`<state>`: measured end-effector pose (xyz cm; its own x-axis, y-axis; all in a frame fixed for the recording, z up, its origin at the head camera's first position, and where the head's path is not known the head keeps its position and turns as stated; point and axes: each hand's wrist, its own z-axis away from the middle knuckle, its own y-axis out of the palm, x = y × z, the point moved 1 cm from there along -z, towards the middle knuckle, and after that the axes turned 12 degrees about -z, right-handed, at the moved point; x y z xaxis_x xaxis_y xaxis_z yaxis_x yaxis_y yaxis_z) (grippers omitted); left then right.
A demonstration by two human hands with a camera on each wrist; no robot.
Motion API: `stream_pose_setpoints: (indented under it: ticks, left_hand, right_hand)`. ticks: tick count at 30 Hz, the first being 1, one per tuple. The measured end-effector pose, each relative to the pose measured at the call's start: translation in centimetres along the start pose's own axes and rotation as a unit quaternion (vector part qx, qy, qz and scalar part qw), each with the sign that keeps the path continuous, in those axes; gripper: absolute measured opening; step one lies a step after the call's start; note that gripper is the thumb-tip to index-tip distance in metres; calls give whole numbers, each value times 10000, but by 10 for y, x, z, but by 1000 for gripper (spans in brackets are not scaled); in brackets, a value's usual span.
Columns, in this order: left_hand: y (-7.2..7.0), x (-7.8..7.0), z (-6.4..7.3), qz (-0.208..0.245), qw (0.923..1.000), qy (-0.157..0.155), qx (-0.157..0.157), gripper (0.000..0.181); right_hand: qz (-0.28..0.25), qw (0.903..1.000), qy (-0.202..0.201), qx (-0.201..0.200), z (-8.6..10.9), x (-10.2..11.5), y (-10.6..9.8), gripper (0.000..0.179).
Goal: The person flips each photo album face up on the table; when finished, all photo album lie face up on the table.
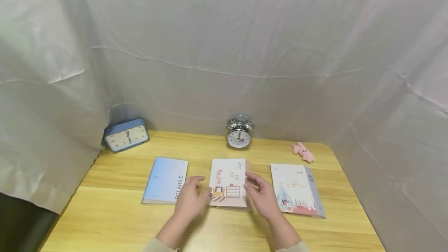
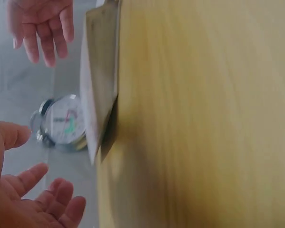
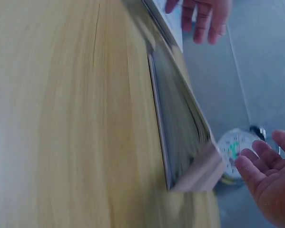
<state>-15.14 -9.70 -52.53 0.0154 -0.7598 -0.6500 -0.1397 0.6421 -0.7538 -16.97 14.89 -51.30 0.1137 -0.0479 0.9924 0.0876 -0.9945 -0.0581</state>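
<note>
A pale photo album (image 1: 227, 182) with a drawn room on its cover lies flat in the middle of the table. My left hand (image 1: 191, 199) hovers at its left side, fingers relaxed and apart. On the opposite side, my right hand (image 1: 262, 196) is beside the spine edge, fingers loosely bent and holding nothing. Both wrist views show gaps between the hands and the album: its page block (image 2: 103, 61) appears in the left one, its spine (image 3: 201, 171) in the right one. A blue album (image 1: 164, 180) marked POLAROID lies left of my left hand.
Another white album (image 1: 294, 188) with a tent drawing lies to the right. Along the back stand a blue clock (image 1: 127, 135), a silver twin-bell alarm clock (image 1: 239, 137) and a small pink plush toy (image 1: 303, 152). Grey cloth (image 1: 224, 49) hangs behind the wooden table (image 1: 224, 232).
</note>
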Motion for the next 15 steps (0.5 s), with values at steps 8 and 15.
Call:
stream_pose_setpoints:
  ticks: [8, 15]
  left_hand:
    - [24, -13, -5, -56, 9994, 119, 316, 54]
    - [34, -21, -10, -288, 9966, 284, 712, 57]
  right_hand:
    - [451, 9974, 412, -393, 7, -9, -17, 46]
    - [923, 9917, 785, -424, 11, -16, -21, 54]
